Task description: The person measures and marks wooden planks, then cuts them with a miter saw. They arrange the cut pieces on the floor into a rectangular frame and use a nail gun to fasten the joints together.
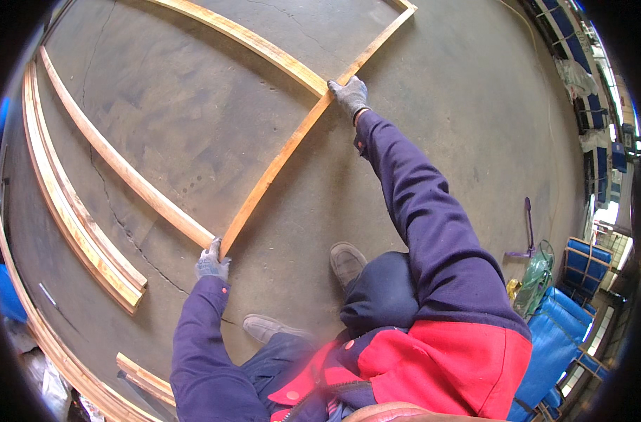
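Observation:
A large frame of pale timber lies before me, its near end piece (278, 163) slanting from lower left to upper right. Two long pieces run from it toward the far left: an outer beam (127, 172) and a middle beam (250, 43). My left hand (211, 263), in a grey glove, is closed round the near left corner, where the outer beam meets the end piece. Also gloved, my right hand (350, 96) grips the end piece where the middle beam joins it. Some fingers of both hands are hidden behind the wood.
Loose timber boards (78, 218) lie left of the frame, with more long boards (60, 359) and a short piece (145, 378) nearer me. A thin rod (48, 295) is on the cracked concrete floor (468, 105). Blue-wrapped bundles (556, 337), a green bag (538, 274) and a purple long-handled tool (528, 228) stand right.

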Demonstrator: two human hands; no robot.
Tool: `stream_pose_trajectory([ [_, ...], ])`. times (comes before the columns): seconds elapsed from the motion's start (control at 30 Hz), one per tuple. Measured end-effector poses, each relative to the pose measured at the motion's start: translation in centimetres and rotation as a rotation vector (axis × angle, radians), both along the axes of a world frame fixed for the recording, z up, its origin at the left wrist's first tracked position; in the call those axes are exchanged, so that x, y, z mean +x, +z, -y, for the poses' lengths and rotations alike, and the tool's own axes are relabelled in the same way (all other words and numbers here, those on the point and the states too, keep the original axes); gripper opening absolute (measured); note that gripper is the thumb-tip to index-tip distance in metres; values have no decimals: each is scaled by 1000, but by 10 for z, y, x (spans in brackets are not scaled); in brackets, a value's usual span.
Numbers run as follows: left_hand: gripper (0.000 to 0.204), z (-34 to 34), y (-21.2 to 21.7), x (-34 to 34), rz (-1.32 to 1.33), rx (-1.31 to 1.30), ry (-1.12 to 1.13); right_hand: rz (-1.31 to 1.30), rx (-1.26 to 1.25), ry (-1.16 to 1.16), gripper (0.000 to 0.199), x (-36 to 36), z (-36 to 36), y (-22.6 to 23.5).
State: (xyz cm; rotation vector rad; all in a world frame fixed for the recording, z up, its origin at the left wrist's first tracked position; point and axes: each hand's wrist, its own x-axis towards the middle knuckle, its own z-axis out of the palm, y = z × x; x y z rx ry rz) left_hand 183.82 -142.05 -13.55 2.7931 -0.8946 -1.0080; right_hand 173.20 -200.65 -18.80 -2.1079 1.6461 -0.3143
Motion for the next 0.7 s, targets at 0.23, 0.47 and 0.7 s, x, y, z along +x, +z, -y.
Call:
stream_pose_trajectory([
  [0.23,75,-8,-6,-2,22,-74,-8,82,69,-88,68,6,0,-8],
  [0.47,73,-18,-16,-12,116,-125,-12,137,20,-90,54,5,0,-10],
  [0.7,77,-16,-13,-7,105,-84,-37,145,108,-68,57,3,7,-9],
])
